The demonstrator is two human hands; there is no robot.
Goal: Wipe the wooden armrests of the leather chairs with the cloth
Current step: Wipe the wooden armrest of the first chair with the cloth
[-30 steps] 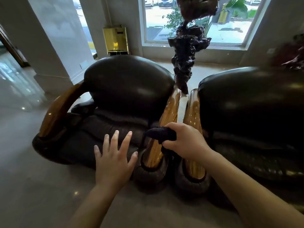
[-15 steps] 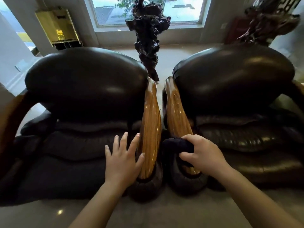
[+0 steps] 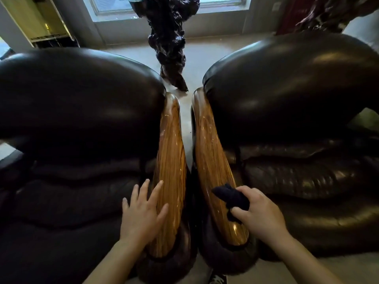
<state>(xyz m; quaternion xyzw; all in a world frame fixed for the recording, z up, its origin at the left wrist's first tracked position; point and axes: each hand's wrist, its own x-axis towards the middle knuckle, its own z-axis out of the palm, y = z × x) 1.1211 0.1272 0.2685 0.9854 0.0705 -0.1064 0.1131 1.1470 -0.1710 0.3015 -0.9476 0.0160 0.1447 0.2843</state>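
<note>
Between the two leather chairs, our right hand (image 3: 260,212) bunches the dark cloth (image 3: 230,198) in a closed grip and presses it on the right chair's wooden armrest (image 3: 213,160), near its front end. Our left hand (image 3: 141,212), fingers spread and holding nothing, rests against the left chair's armrest (image 3: 171,160), likely to steady us while we lean in.

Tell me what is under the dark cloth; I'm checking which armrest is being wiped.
The dark bunched cloth, gripped by the right hand, lies on the right chair's glossy wooden armrest. The wood directly beneath it is hidden.
</note>
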